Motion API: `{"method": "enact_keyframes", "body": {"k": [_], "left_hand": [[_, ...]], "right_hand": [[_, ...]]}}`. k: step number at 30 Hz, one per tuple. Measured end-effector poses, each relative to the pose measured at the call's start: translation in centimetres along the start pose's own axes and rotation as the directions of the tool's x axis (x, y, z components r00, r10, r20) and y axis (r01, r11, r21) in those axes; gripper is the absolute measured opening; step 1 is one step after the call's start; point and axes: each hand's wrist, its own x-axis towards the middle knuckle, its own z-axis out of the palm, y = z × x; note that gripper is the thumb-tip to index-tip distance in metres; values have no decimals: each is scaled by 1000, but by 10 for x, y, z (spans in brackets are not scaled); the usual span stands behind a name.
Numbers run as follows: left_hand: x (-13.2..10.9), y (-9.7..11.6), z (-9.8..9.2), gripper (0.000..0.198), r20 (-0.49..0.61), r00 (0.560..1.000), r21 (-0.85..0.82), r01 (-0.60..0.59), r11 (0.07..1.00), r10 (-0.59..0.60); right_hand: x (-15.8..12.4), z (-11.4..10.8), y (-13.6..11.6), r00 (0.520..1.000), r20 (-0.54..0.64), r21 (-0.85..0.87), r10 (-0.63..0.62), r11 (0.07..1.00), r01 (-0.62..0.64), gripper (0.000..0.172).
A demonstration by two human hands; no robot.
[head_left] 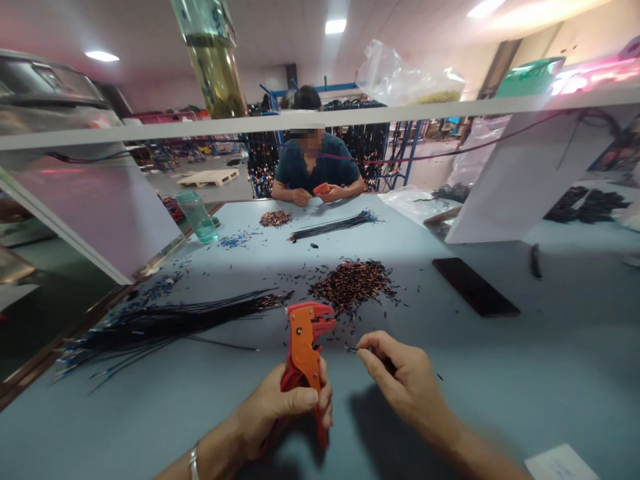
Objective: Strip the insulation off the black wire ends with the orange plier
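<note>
My left hand (280,401) is wrapped round the handles of an orange and red wire stripper (303,343), held upright with its jaws toward the right. To its right, my right hand (407,380) pinches a thin black wire (353,349) between thumb and fingers. Only the wire's short end sticks out, pointing left and apart from the stripper's jaws; the rest is hidden by the hand. Just beyond lies a heap of small black and copper-coloured cut pieces (353,285). A bundle of black wires (175,325) with blue ends rests on the left.
Across the table a person (320,163) holds a red tool. Near them lie another wire bundle (333,227) and a copper-coloured heap (275,219). A green cup (199,217) stands at left, a dark phone (475,287) lies at right. A white shelf (350,119) spans overhead.
</note>
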Motion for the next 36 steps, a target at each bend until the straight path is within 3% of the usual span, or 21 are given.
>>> {"method": "enact_keyframes", "body": {"k": [6, 9, 11, 13, 16, 21, 24, 26, 31, 36], "left_hand": [[-2, 5, 1, 38, -44, 988, 237, -133, 962, 147], [-5, 7, 0, 29, -11, 975, 475, -191, 859, 223], [-6, 7, -1, 20, 5, 952, 669, -230, 707, 305], [-6, 6, -3, 12, 65, 904, 827, -286, 484, 424], [-2, 3, -6, 9, 220, 815, 920, -357, 164, 536], [3, -2, -10, 19, 354, 783, 933, -338, -128, 511], [3, -2, -10, 24, 387, 771, 922, -324, -212, 505], [2, -2, -11, 26, 403, 773, 914, -313, -257, 491], [0, 0, -9, 26, 406, 806, 905, -290, -311, 430], [2, -1, -11, 28, 399, 806, 910, -290, -296, 437]], "right_hand": [[-1, 1, -3, 995, 61, 22, 80, 996, -82, 21], [-1, 1, -8, 986, 100, 50, 134, 989, -140, 23], [0, 0, -10, 977, 120, 79, 176, 979, -187, 24], [0, 0, -11, 966, 139, 122, 219, 964, -236, 24], [1, 1, -10, 947, 194, 246, 257, 922, -300, 24], [-1, 7, -10, 872, 337, 509, 356, 710, -487, 21], [-3, 12, -12, 813, 417, 585, 405, 566, -582, 16], [-4, 14, -14, 789, 456, 595, 413, 518, -615, 13], [-6, 17, -17, 776, 485, 581, 403, 515, -630, 9], [-6, 17, -20, 775, 485, 550, 404, 548, -630, 9]]}}
